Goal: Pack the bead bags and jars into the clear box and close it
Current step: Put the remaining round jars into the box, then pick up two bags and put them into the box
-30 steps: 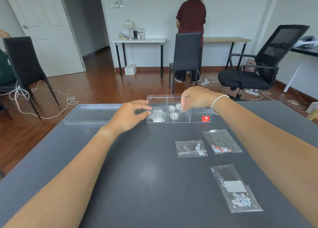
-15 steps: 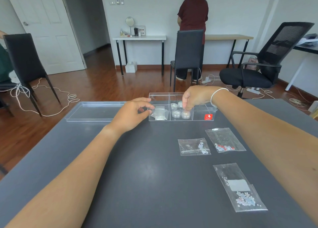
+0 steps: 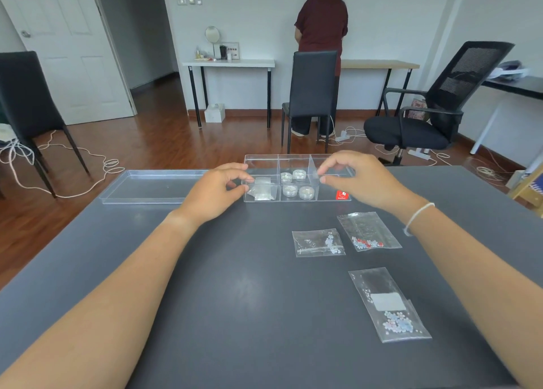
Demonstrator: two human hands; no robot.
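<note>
The clear box (image 3: pixel 332 199) stands at the far middle of the dark table, its lid off. Several small round jars (image 3: pixel 290 190) fill its two middle compartments. A clear bag (image 3: pixel 261 191) lies in the front left compartment. My left hand (image 3: pixel 214 193) pinches the box's left wall between thumb and fingers. Over the right compartments hovers my right hand (image 3: pixel 361 180), fingers loosely curled and holding nothing. Three bead bags lie on the table nearer to me: one with pale beads (image 3: pixel 318 243), one with red and blue beads (image 3: pixel 368 231), and a longer one (image 3: pixel 389 303).
The clear lid (image 3: pixel 155 184) lies flat to the left of the box, at the table's far edge. Beyond the table stand black chairs (image 3: pixel 313 94), an office chair (image 3: pixel 426 121) and a person with their back turned. Cables trail over the wooden floor.
My right hand has let go of a jar in the front middle compartment and drawn back to the right. My left hand stays at the box's left wall.
</note>
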